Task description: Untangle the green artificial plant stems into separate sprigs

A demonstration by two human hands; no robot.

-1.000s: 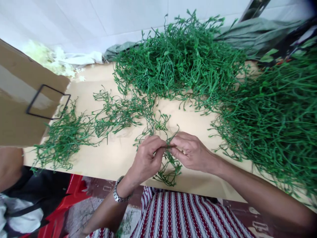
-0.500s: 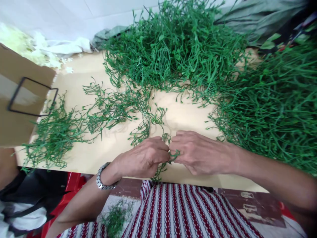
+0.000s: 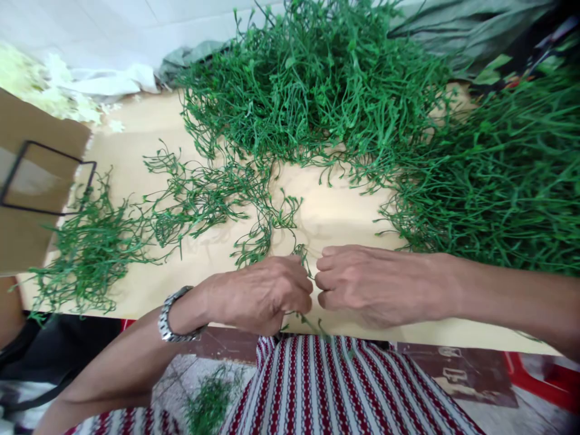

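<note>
My left hand [image 3: 263,293], with a metal watch band [image 3: 170,314] on the wrist, is closed around a thin green artificial plant sprig [image 3: 301,251]. Forked ends of the sprig stick out above and below the fist. Just right of it, my right hand [image 3: 380,284] is curled shut with its knuckles towards the left one, a narrow gap between them. Whatever its fingertips may pinch is hidden. Beyond the hands lies a loose line of similar green sprigs [image 3: 203,193] on the tan tabletop [image 3: 344,217].
A big heap of green stems [image 3: 308,90] fills the back, another heap [image 3: 489,181] the right. A smaller bunch [image 3: 86,248] lies at left beside a cardboard box [image 3: 40,163] with a black wire frame [image 3: 34,208]. More greenery [image 3: 208,399] is on the floor. A person's arm shows far left.
My hands have drawn slightly apart, opening a gap between the fists. The small green piece between them has shifted, and a blurred bit now shows below, near the table edge.
</note>
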